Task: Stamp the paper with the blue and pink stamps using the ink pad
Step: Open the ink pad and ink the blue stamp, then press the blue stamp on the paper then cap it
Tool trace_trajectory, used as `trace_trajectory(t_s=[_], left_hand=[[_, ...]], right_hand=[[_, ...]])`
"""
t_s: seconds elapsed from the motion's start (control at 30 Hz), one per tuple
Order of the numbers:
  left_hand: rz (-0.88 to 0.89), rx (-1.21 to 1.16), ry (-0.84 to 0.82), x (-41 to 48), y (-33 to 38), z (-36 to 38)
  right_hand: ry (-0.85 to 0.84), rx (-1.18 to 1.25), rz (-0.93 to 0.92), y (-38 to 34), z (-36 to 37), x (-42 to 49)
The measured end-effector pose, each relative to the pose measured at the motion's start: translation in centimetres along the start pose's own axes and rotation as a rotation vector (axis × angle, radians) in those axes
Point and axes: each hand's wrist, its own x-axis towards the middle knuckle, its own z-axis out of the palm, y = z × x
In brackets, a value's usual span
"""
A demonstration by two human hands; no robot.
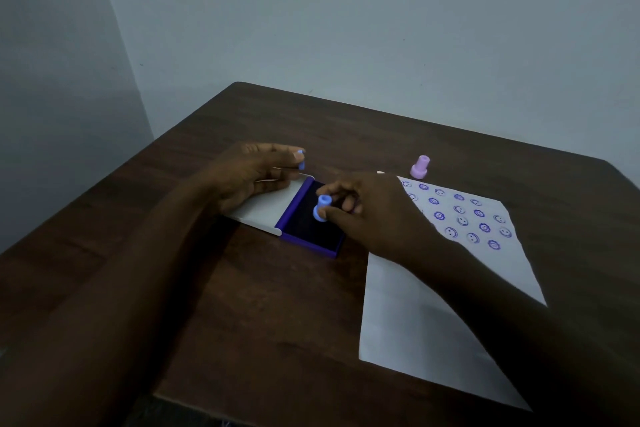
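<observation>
An open ink pad (313, 236) with a dark purple surface lies mid-table, its white lid (266, 210) folded out to the left. My right hand (367, 211) pinches the blue stamp (321, 208) and holds it tilted on the pad. My left hand (249, 173) rests over the lid and grips a small blue cap (301, 159) at its fingertips. The pink stamp (420, 166) stands alone beyond the white paper (433, 308). Rows of purple smiley and flower prints (460, 215) cover the paper's far part.
The dark wooden table (242, 305) ends against a pale wall at the back. Its near edge runs below my forearms. My right forearm crosses over the paper's left side.
</observation>
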Motion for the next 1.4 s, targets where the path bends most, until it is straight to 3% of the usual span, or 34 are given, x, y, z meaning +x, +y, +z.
trace_trajectory(t_s=[0.4, 1.07, 1.17, 1.3, 1.4], left_hand=[[0.016, -0.024, 0.017, 0.1, 0.1, 0.0], [0.052, -0.064, 0.005, -0.1, -0.1, -0.6], [0.066, -0.11, -0.022, 0.4, -0.8, -1.3], [0.049, -0.166, -0.034, 3.3, -2.3, -2.9], [0.026, -0.145, -0.057, 5.6, -3.2, -3.8]], right_hand=[[-0.151, -0.101, 0.01, -1.1, -0.8, 1.2], [-0.231, -0.129, 0.037, -1.5, -1.0, 2.2], [-0.131, 0.052, 0.079, -0.8, -2.1, 1.5], [0.203, 0.351, 0.247, 1.8, -5.0, -0.4], [0.24, 0.317, 0.343, 4.1, -7.0, -2.4]])
